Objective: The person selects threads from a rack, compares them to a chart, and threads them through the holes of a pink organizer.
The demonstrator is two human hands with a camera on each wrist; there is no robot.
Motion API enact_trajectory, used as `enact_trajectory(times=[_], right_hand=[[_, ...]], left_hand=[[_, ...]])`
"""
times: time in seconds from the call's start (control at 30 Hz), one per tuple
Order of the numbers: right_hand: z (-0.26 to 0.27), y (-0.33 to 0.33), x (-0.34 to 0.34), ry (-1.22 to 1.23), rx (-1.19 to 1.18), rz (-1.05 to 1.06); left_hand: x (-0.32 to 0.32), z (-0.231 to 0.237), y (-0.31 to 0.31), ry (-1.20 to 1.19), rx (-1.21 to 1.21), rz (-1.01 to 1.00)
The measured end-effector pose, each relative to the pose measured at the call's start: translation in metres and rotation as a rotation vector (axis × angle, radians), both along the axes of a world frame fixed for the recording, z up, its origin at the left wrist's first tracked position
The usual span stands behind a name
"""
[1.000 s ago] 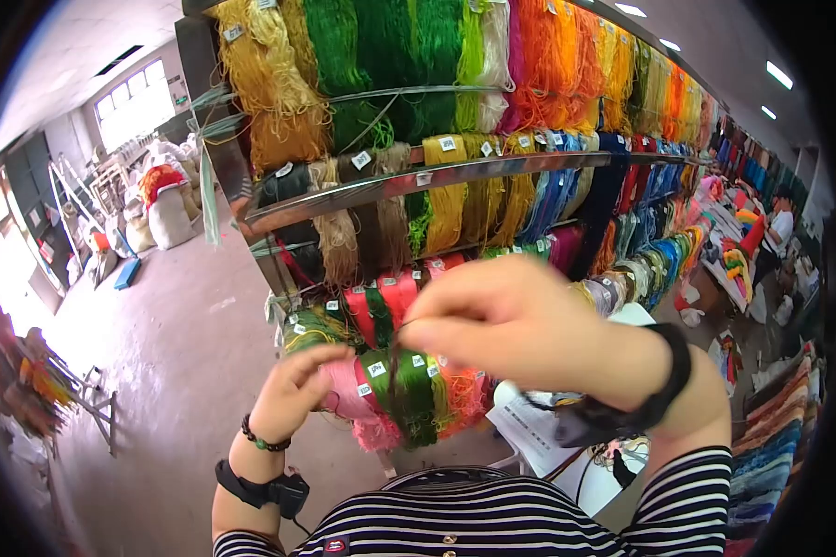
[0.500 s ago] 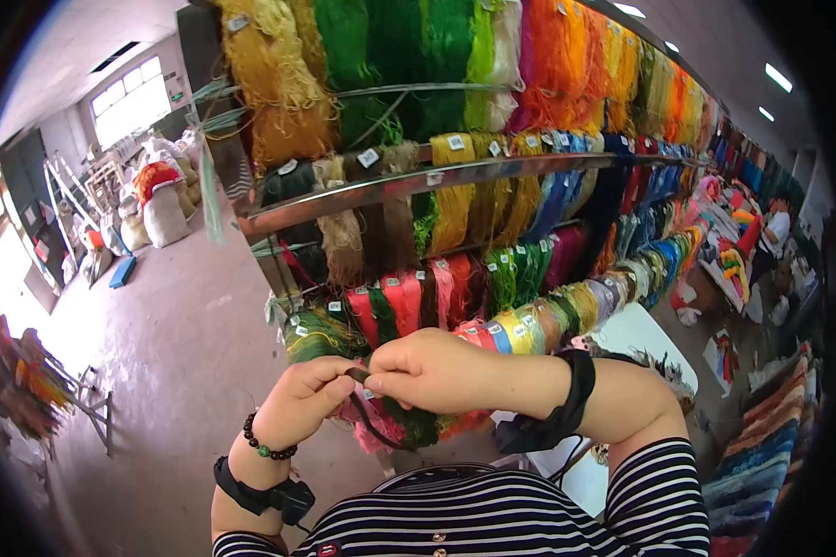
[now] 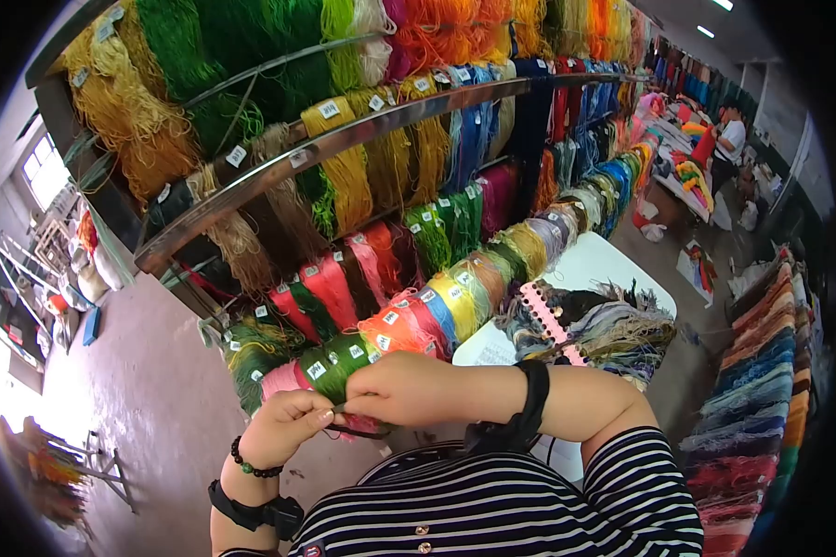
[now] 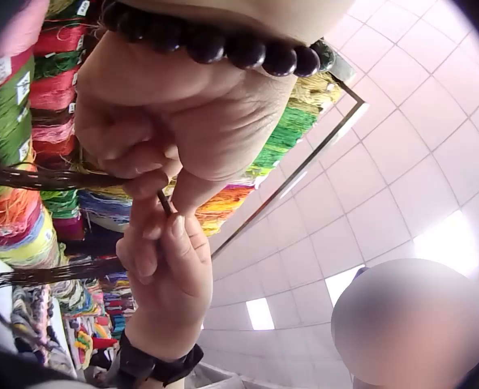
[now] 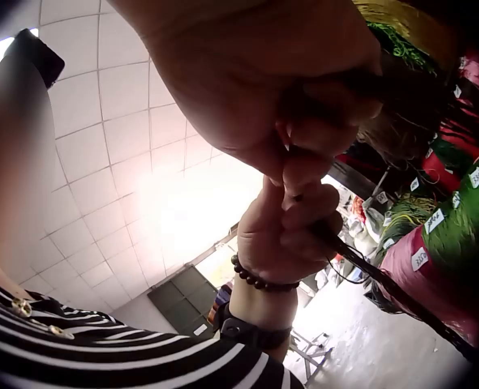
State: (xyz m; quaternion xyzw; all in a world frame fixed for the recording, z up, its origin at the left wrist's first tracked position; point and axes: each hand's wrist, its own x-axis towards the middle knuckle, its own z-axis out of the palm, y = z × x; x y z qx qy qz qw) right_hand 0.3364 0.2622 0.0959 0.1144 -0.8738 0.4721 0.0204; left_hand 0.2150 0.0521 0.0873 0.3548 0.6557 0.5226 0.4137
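Note:
Both hands meet in front of the chest in the head view. The left hand (image 3: 280, 429), with a beaded bracelet (image 3: 251, 466) at its wrist, pinches a dark brown thread skein (image 4: 53, 177) between thumb and fingers. Fingertips nearly touching it, the right hand (image 3: 401, 388) grips the same skein from the other side. In the left wrist view a short taut piece spans the two hands, and loose strands trail sideways from each. The right wrist view has a dark length of the skein (image 5: 397, 293) hanging away from the left hand.
Just beyond the hands runs a rack rail (image 3: 279, 176) hung with tagged, coloured thread skeins (image 3: 344, 367). A white table (image 3: 604, 260) at the right bears a pile of mixed threads (image 3: 622, 330) with a pink strip (image 3: 550, 320). More coloured hanks (image 3: 748, 390) lie far right.
The right hand came down from a raised position to join the left at the skein. The head view has swung right and the hands sit lower, still close together.

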Motion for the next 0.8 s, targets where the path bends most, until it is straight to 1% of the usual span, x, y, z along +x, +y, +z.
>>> enact_trajectory(times=[0.03, 0.07, 0.1, 0.13, 0.17, 0.2, 0.23, 0.27, 0.3, 0.33, 0.37, 0.4, 0.43, 0.47, 0.5, 0.53, 0.57, 0.6, 0.63, 0.67, 0.73, 0.8], right_hand=[[-0.006, 0.008, 0.007, -0.01, -0.026, 0.005], [-0.01, 0.02, 0.016, -0.066, -0.025, 0.024], [-0.012, 0.032, 0.029, -0.134, -0.073, 0.01], [-0.015, 0.045, 0.045, -0.203, -0.123, -0.015], [-0.018, 0.057, 0.064, -0.272, -0.175, -0.048], [-0.027, 0.07, 0.084, -0.292, -0.192, -0.078], [-0.036, 0.083, 0.105, -0.311, -0.194, -0.112], [-0.045, 0.095, 0.124, -0.327, -0.194, -0.138], [-0.053, 0.105, 0.141, -0.34, -0.193, -0.158], [-0.061, 0.111, 0.157, -0.337, -0.201, -0.233], [-0.069, 0.115, 0.172, -0.333, -0.209, -0.305], [-0.076, 0.121, 0.183, -0.331, -0.218, -0.375], [-0.083, 0.129, 0.191, -0.333, -0.097, -0.504], [-0.091, 0.139, 0.198, -0.335, 0.026, -0.628], [-0.101, 0.149, 0.205, -0.336, 0.154, -0.75], [-0.118, 0.16, 0.213, -0.297, 0.35, -0.949], [-0.134, 0.172, 0.22, -0.252, 0.553, -1.141], [-0.143, 0.182, 0.225, -0.133, 0.578, -1.272], [-0.143, 0.185, 0.228, -0.139, 0.529, -1.285], [-0.144, 0.187, 0.23, -0.142, 0.477, -1.296], [-0.154, 0.186, 0.23, -0.135, 0.343, -1.311], [-0.157, 0.182, 0.226, -0.18, 0.335, -1.221]], left_hand=[[0.002, -0.002, -0.004, 0.011, 0.02, 0.056], [0.004, -0.003, -0.009, 0.018, 0.041, 0.107], [-0.001, -0.004, -0.021, -0.02, 0.111, 0.187], [-0.003, -0.009, -0.032, 0.003, 0.287, 0.361], [-0.022, -0.024, -0.058, -0.143, 0.39, 0.499], [-0.039, -0.032, -0.086, -0.321, 0.487, 0.574], [-0.06, -0.044, -0.119, -0.548, 0.68, 0.516], [-0.074, -0.05, -0.151, -0.617, 0.752, 0.64], [-0.08, -0.05, -0.174, -0.577, 0.749, 0.875], [-0.09, -0.058, -0.207, -0.568, 0.801, 0.797], [-0.085, -0.054, -0.221, -0.524, 0.806, 1.04], [-0.071, -0.037, -0.219, -0.448, 0.763, 1.297], [-0.069, -0.038, -0.236, -0.291, 0.736, 1.475], [-0.077, -0.042, -0.265, -0.212, 0.719, 1.503], [-0.116, -0.078, -0.355, -0.314, 0.956, 1.372], [-0.059, -0.017, -0.285, -0.6, 0.877, 1.546], [-0.066, -0.031, -0.331, -0.432, 0.924, 1.525], [-0.072, -0.044, -0.374, -0.267, 0.976, 1.501], [-0.054, -0.029, -0.368, -0.158, 0.911, 1.571], [-0.038, -0.024, -0.356, -0.127, 0.847, 1.627], [-0.011, -0.015, -0.329, -0.104, 0.721, 1.691], [0.007, -0.012, -0.312, -0.115, 0.647, 1.712]])
